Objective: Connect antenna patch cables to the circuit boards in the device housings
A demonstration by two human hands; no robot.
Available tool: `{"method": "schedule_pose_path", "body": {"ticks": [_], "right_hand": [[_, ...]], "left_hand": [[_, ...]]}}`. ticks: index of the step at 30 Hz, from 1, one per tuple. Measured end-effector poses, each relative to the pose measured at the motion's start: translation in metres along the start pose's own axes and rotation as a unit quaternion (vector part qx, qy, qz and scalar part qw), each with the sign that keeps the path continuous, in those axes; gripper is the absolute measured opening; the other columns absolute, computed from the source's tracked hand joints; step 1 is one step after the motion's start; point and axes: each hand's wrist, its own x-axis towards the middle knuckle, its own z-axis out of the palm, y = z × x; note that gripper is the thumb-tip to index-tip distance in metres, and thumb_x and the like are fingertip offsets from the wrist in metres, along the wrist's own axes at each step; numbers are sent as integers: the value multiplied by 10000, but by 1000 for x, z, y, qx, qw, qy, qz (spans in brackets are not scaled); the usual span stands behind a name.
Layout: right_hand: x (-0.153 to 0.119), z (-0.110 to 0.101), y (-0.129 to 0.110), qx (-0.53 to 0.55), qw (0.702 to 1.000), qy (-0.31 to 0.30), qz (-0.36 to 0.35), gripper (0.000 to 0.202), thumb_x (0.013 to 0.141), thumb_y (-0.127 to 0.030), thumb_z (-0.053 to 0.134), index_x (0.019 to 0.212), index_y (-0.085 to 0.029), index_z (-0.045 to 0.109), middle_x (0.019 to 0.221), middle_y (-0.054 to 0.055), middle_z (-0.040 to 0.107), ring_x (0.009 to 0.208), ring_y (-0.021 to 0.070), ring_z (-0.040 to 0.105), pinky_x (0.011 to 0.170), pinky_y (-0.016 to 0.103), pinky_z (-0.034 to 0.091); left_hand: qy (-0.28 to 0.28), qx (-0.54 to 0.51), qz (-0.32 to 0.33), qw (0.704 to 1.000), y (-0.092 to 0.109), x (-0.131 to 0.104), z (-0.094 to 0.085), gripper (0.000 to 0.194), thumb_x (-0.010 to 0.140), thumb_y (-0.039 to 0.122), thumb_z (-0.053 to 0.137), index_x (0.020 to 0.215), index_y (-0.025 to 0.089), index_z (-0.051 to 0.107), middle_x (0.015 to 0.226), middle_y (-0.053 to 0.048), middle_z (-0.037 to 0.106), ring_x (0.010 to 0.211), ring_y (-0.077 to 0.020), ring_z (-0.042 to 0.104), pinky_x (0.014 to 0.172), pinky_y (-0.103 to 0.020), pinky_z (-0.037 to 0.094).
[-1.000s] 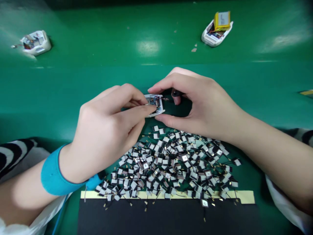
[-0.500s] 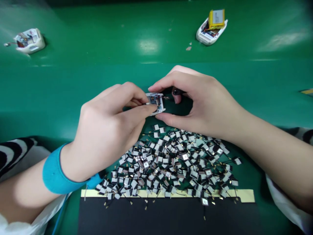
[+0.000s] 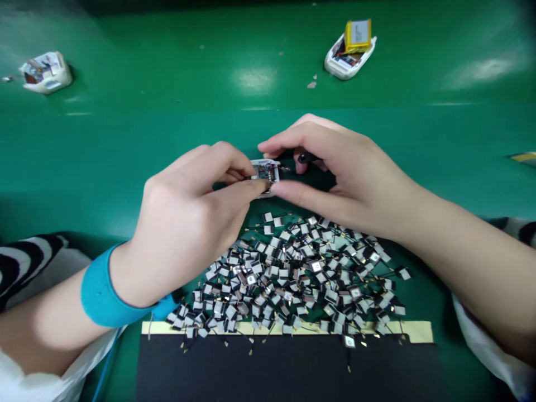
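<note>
A small white device housing (image 3: 274,174) with a circuit board inside is pinched between the thumb and fingers of my left hand (image 3: 192,206), over the mat. My left fingers and thumb hide its left part. At its right end is my right hand (image 3: 352,173), the thumb tip at the near corner and the forefinger held apart above the far edge. The curled fingers of that hand hold a black, round-ended tool (image 3: 307,158); the rest of it is hidden. Thin wires (image 3: 287,168) stick out from the housing's right end.
Below my hands lies a heap of small square antennas with black leads (image 3: 288,273), spilling onto a black board (image 3: 285,363) with a cream strip. Another white housing (image 3: 47,72) rests far left; one with a yellow battery (image 3: 358,36) is far right. A blue wrist strap (image 3: 111,290) trails a cord.
My right thumb has shifted up onto the near right corner of the housing, and my right forefinger has lifted slightly off its far edge. The view has shifted slightly.
</note>
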Motion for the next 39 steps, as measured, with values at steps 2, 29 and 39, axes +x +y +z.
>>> {"method": "schedule_pose_path", "body": {"ticks": [2,29,39], "right_hand": [[-2,-2,1,20,999,29,7,171,864,-235,400,991,-194,507,977,25,544,918,124,524,816,273,452],[-4,11,-20,-44,970,227,-70,114,691,-266,651,644,-215,560,650,-8,625,557,119,556,472,245,442],[-5,16,-25,-64,972,221,-48,175,728,-263,614,609,-206,499,595,-12,559,516,104,501,442,241,418]], "left_hand": [[8,-4,7,1000,-1,0,0,176,822,188,453,850,187,627,849,-53,603,747,-159,562,611,-286,459],[-2,-12,26,1000,-6,-3,3,237,810,148,398,713,161,614,763,-52,533,724,-158,510,620,-273,448],[6,-31,25,999,-8,-3,4,248,794,131,387,624,169,563,768,-36,528,758,-157,507,661,-278,452]]}}
